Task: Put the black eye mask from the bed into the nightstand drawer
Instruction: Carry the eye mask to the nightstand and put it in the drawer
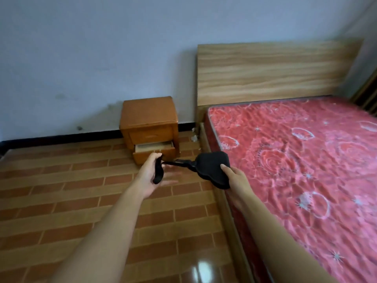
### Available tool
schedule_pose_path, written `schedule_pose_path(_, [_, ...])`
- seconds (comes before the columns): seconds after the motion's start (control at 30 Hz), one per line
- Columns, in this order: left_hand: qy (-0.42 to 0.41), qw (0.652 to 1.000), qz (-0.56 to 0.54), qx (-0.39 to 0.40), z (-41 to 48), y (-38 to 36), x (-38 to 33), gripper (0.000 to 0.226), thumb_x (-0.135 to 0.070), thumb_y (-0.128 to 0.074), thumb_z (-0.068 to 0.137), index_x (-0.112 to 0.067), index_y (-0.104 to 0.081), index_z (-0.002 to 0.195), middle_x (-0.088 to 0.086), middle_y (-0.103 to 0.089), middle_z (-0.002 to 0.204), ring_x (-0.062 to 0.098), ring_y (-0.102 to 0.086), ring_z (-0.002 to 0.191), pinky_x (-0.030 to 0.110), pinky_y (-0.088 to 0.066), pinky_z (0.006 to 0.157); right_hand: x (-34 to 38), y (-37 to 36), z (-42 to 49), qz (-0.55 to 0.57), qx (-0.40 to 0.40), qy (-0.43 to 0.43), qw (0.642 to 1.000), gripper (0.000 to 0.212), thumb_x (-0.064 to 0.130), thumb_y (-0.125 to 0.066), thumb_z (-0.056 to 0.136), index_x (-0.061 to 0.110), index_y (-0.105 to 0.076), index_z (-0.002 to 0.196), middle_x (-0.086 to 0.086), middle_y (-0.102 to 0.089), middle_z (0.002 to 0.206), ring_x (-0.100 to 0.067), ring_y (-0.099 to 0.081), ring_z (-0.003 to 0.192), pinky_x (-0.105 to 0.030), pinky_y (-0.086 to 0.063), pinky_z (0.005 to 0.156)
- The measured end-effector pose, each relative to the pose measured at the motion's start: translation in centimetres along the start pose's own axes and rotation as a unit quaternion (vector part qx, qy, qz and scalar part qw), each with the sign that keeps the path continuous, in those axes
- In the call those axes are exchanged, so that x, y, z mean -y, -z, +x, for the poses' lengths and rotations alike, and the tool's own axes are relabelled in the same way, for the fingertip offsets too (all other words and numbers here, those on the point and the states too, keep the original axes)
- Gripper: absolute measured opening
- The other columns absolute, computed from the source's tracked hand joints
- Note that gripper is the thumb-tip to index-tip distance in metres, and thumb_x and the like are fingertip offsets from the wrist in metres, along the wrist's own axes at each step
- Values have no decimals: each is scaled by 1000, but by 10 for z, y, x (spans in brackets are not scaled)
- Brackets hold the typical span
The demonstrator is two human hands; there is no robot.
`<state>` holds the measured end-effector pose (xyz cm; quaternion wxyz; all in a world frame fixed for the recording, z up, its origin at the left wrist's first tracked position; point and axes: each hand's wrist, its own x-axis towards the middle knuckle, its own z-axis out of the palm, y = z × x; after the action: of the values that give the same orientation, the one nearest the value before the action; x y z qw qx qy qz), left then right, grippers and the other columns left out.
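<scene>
The black eye mask point(211, 167) hangs in the air between the bed and the nightstand, stretched between both hands. My right hand point(236, 177) grips the padded mask body from below. My left hand point(152, 174) holds the looped end of its black strap, which runs taut across to the mask. The orange wooden nightstand point(149, 119) stands against the wall, beyond my left hand. Its lower drawer point(154, 151) is pulled open, showing a pale inside; the upper drawer is closed.
The bed with a red patterned mattress point(295, 160) and a light wooden headboard point(275, 68) fills the right side. Its wooden side rail point(228, 211) runs under my right arm. Brick-patterned floor tiles point(61, 190) spread to the left. Small white scraps point(194, 137) lie by the wall.
</scene>
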<state>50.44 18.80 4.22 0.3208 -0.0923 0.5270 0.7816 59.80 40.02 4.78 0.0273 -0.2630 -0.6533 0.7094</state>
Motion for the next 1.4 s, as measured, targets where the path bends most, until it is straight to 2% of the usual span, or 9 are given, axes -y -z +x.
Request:
schedule_pose_path(0.13, [-12,996,55,-72,13,40,-24,42,-52,-53,83,-18,-59,108,13,-72,101,31,-70,91,39,-61,63,6,-50,34,-29,38,-6,999,35,27,-47,93,2,-52,117,-11,-62,106,-17,-62,82,-19,-48,52])
schedule_pose_path(0.37, [-36,975,99,-196,54,90,-63,26,-19,-51,90,-7,-52,113,11,-60,106,21,-70,72,37,-60,59,7,-110,93,-33,56,-30,997,38,27,-48,93,5,-47,124,-11,-61,111,-15,-61,84,-21,-45,56])
schedule_pose_path(0.5, [-56,969,112,-211,82,105,-80,30,-19,-49,92,-6,-50,119,8,-57,106,20,-67,79,38,-58,67,10,-134,127,-24,51,-43,997,37,25,-50,92,7,-47,124,-7,-61,103,-16,-62,85,-24,-48,59])
schedule_pose_path(0.6, [-74,964,124,-225,106,114,-95,22,-20,-50,92,-9,-52,112,9,-59,109,17,-66,80,32,-59,61,14,-146,160,-6,51,-53,997,36,20,-52,91,4,-48,122,-9,-63,100,-22,-63,87,-28,-50,63])
schedule_pose_path(0.8, [-108,949,119,-270,184,127,-135,10,-17,-55,90,-13,-56,98,10,-60,108,24,-63,91,37,-56,68,32,-171,256,3,76,-66,995,38,19,-55,88,2,-48,121,-20,-60,114,-32,-62,95,-43,-53,77])
schedule_pose_path(0.97, [-98,949,119,-275,265,123,-179,4,-18,-61,86,-20,-58,84,4,-63,95,22,-65,88,36,-56,72,56,-185,348,-15,80,-88,993,35,23,-52,91,5,-47,120,-13,-59,107,-20,-62,79,-28,-52,53])
schedule_pose_path(1.07, [-100,947,112,-284,310,122,-201,6,-18,-63,84,-21,-59,82,1,-64,87,19,-66,82,39,-57,74,69,-191,397,-31,87,-91,992,31,22,-50,92,8,-47,119,-14,-57,115,-24,-60,91,-28,-51,60])
schedule_pose_path(1.2, [-80,942,93,-314,349,131,-216,8,-17,-64,83,-13,-60,90,3,-63,85,19,-65,77,42,-57,72,78,-206,443,-31,115,-122,985,32,16,-46,93,7,-46,123,-17,-54,123,-31,-57,103,-38,-51,75])
schedule_pose_path(1.4, [-59,946,76,-309,391,153,-235,19,-18,-64,84,-12,-58,100,5,-62,92,20,-65,76,43,-56,72,79,-233,494,-39,141,-149,978,37,9,-39,93,6,-40,130,-20,-53,122,-32,-58,102,-38,-53,73])
